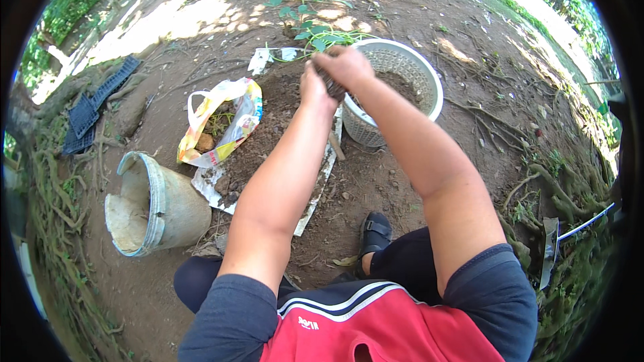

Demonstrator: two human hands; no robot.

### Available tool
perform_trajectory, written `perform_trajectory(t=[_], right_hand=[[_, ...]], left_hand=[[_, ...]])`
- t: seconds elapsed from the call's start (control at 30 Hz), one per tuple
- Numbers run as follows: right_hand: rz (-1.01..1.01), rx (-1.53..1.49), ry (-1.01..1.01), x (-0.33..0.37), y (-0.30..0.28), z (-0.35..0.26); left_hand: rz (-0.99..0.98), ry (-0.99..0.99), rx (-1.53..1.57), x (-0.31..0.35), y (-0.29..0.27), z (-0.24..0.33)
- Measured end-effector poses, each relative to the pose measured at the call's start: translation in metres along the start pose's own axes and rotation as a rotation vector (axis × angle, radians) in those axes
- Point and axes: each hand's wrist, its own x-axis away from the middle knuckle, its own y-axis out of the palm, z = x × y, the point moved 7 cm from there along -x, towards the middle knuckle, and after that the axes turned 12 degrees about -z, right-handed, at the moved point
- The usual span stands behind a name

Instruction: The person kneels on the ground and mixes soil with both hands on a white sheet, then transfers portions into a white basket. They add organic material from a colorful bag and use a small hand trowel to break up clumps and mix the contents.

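Note:
My left hand (314, 87) and my right hand (347, 68) meet at the left rim of a white perforated plastic basket (434, 75). Between them they grip a dark clump of soil (329, 83), partly hidden by the fingers. Loose soil (396, 84) lies inside the basket, partly behind my right forearm. Just past my hands, a trailing vine with green leaves (320, 39) lies against the basket's far side. Under my left arm, a heap of brown soil (272, 110) rests on a white sheet (209, 184).
Left of the heap is a colourful plastic bag (249, 104) holding plant matter and a brown lump. A broken, tilted bucket (178, 208) stands nearer me. Black plastic trays (84, 117) lie far left. Roots (493, 121) cross the ground. A short stick (337, 147) lies beside the basket.

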Motion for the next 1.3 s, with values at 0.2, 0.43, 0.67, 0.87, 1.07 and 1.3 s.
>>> perform_trajectory(t=[0.2,0.43,0.67,0.87,1.07,1.3], right_hand=[[0.203,0.063,0.11,-0.013,-0.061,0.096],[0.079,0.052,0.016,-0.018,-0.051,0.137],[-0.084,-0.256,-0.375,-0.015,0.041,0.027],[-0.516,0.056,-0.196,-0.037,0.247,0.046],[-0.367,0.251,0.173,-0.009,0.342,0.117],[-0.707,0.066,0.223,-0.037,0.38,0.086]], left_hand=[[-0.04,-0.289,-0.446,0.002,0.077,-0.036],[-0.015,-0.079,-0.926,0.013,0.011,0.039],[0.19,-0.315,-1.063,0.054,-0.194,0.089],[0.31,-0.465,-1.761,0.076,-0.303,0.098],[0.405,-0.502,-2.041,0.08,-0.318,0.101],[0.383,-0.43,-1.955,0.074,-0.352,0.099]])
